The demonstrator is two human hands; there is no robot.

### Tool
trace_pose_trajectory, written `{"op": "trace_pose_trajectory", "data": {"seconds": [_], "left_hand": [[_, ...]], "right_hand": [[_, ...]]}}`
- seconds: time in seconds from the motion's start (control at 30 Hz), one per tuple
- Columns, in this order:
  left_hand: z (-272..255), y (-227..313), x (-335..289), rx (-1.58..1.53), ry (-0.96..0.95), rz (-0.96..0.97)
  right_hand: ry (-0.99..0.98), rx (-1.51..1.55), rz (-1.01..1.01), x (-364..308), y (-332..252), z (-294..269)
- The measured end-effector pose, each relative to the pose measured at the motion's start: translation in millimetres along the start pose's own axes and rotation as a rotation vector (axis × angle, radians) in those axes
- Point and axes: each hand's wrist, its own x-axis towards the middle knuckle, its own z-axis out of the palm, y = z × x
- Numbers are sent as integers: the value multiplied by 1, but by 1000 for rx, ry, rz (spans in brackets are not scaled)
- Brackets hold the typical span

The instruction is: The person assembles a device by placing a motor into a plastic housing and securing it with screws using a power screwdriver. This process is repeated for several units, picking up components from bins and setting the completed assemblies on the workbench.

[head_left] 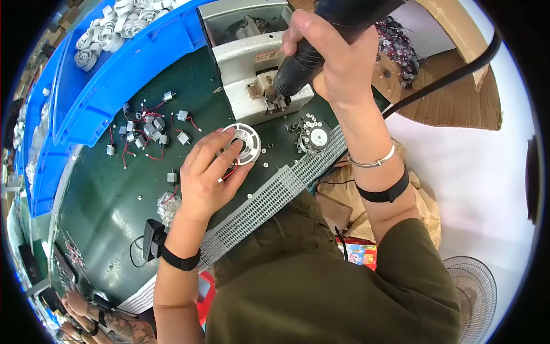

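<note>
Person's left hand [207,166] curled over white round housing [253,148], fingers on it, flat on green tabletop [109,192]; red wire shows by the thumb. Right hand [350,71] wrapped round black power driver [302,64], its nose down at front of pale metal machine [243,67]. Small motors [152,127] scattered left of housing.

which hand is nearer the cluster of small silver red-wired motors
Left: the left hand is lower right of the silver motor cluster; the right hand, gripping a black cylindrical tool, is farther, upper right.
</note>
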Motion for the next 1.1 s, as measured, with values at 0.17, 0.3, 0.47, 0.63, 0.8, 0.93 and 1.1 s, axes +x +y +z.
{"op": "trace_pose_trajectory", "data": {"seconds": [0.17,0.3,0.47,0.63,0.8,0.93,1.1], "left_hand": [[4,0,0,-15,10,5],[2,0,-1,0,11,-2],[3,-1,-3,-12,21,-1],[3,0,-5,-22,-9,-24],[5,2,-8,2,43,-102],[7,1,-11,-30,27,-131],[9,2,-7,-26,48,-86]], "right_hand": [[-369,221,-511,18,31,-16],[-349,204,-577,9,25,-6],[60,-144,-36,-19,-8,13],[-157,-109,-99,-24,-4,-8],[-112,123,32,-25,-33,34],[-62,53,140,-23,-34,56],[-93,52,149,-24,-22,55]]}}
